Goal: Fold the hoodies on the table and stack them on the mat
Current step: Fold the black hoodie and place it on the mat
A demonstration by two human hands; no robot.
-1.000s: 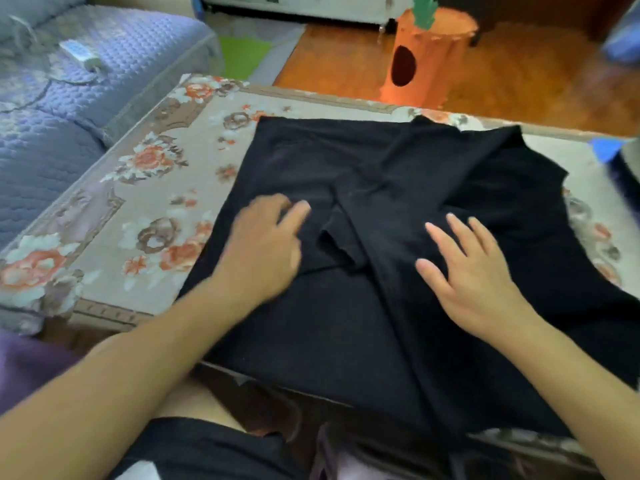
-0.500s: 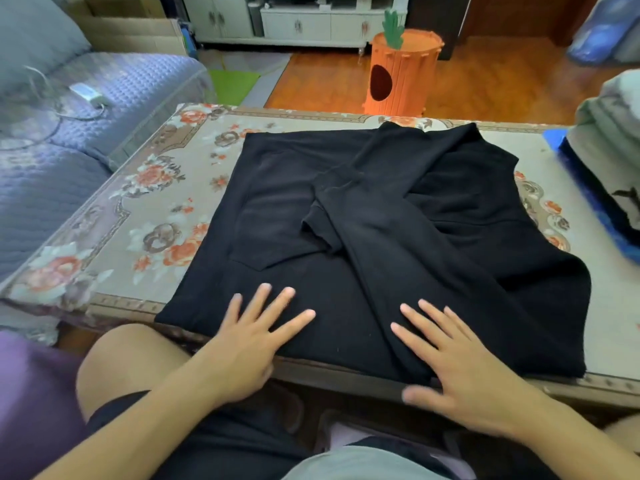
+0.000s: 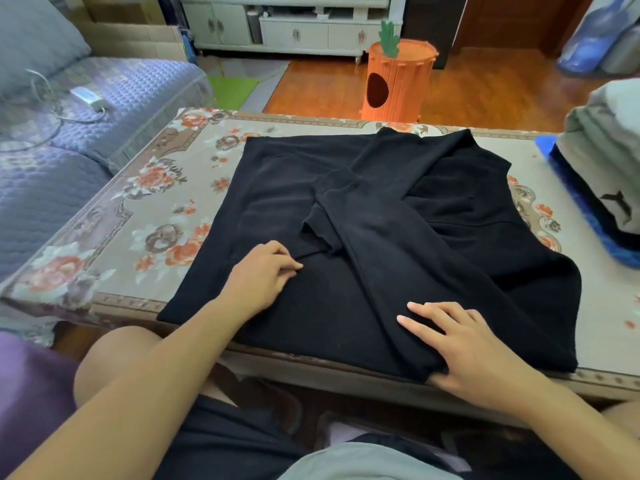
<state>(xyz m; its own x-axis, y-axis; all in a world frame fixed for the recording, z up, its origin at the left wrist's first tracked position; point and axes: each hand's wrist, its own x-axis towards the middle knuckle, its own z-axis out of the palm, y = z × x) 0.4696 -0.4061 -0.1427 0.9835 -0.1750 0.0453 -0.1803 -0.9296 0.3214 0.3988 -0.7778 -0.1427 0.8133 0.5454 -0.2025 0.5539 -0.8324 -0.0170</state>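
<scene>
Item: black hoodie (image 3: 363, 258), one, laid flat on the table (image 3: 114, 216) with its floral cover; sleeves crossed over the chest, near hem hanging at the table's front edge just in front of you.

Change noted: half a second ago both your hands lay flat with fingers spread at the near hem. Now they have closed in on the cloth. The smoothing looks finished and the grip for the next fold appears to be forming.

Left hand (image 3: 259, 275): moved up from the hem to the fabric just below the cuff of the crossed sleeve. Fingers curled, thumb and forefinger drawn together on a small ridge of cloth; you seem to be pinching it, though the dark fabric hides how much is caught.

Right hand (image 3: 474, 351): at the near hem, lower right. Fingers lightly spread on top, thumb tucked under the hem edge, so the hem sits between thumb and fingers.

Destination: blue mat (image 3: 588, 216) at the table's right end, already bearing a stack of folded garments (image 3: 606, 143).

Status, by judgement: sleeves are in; the body fold remains, then the transfer to the stack.
</scene>
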